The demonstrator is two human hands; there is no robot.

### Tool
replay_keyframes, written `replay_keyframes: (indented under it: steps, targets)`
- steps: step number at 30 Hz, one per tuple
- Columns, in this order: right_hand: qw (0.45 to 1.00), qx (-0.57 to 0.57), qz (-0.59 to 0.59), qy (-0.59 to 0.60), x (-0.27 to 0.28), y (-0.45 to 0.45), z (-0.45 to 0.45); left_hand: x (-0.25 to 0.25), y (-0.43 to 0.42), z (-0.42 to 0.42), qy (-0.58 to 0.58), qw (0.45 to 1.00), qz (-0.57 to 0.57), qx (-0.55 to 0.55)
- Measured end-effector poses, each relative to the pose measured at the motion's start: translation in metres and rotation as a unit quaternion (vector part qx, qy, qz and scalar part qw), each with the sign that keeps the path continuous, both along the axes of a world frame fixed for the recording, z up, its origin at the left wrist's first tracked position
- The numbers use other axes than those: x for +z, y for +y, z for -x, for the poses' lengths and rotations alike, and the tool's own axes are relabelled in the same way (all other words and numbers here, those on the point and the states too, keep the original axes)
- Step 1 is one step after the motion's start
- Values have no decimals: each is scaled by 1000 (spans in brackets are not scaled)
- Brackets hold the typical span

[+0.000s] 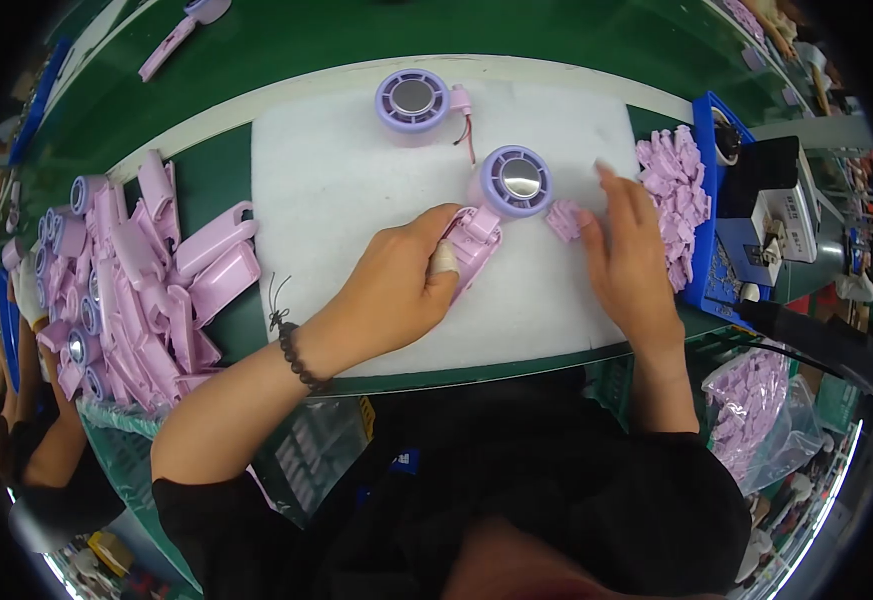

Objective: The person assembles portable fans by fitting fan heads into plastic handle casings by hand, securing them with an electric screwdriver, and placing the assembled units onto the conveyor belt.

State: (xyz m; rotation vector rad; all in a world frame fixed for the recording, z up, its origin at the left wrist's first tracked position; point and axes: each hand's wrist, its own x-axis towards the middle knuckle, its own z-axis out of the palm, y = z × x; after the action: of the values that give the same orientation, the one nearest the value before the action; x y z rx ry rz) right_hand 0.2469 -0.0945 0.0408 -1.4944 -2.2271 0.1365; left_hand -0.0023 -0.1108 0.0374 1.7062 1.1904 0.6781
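My left hand (397,275) is closed around the pink handle (477,262) of a small handheld fan, its thumb wrapped in a light covering. The purple round fan head (518,181) with a silver centre sits at the handle's upper end. My right hand (629,255) is just to the right, thumb and fingers apart, with nothing seen between them. Near its thumb tip lies a small pink plastic piece (564,220); whether the thumb touches it I cannot tell. Another purple fan head (414,100) with red wires rests farther back on the white mat (347,180).
Pink handle shells and fan heads are heaped at left (132,270). Small pink pieces (675,195) lie piled at right beside a blue tray (707,200) holding screws. A dark tool (812,340) juts in at the right edge. A co-worker's arm (32,370) shows far left.
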Motion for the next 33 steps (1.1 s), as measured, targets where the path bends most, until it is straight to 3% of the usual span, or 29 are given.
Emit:
replay_keyframes:
  steps: [1, 7, 11, 16, 22, 26, 33]
  targets:
    - [999, -45, -16, -12, -2, -1, 4, 0, 0, 0, 0, 1000, -10, -7]
    - [999, -3, 29, 41, 2, -12, 8, 5, 1, 1, 14, 999, 37, -14]
    - [985, 158, 10, 63, 1, -11, 1, 3, -1, 1, 10, 1000, -1, -15]
    - [962, 191, -79, 180, 17, -15, 38, 0, -3, 1, 1, 1000, -19, -5]
    - [992, 102, 52, 47, 3, -10, 61, -16, -8, 2, -44, 993, -110, 13]
    - [987, 148, -59, -20, -5, -3, 63, -17, -11, -1, -28, 997, -56, 51]
    - [982, 169, -65, -45, -1, 4, 63, -12, -4, 6, -127, 985, 106, 51]
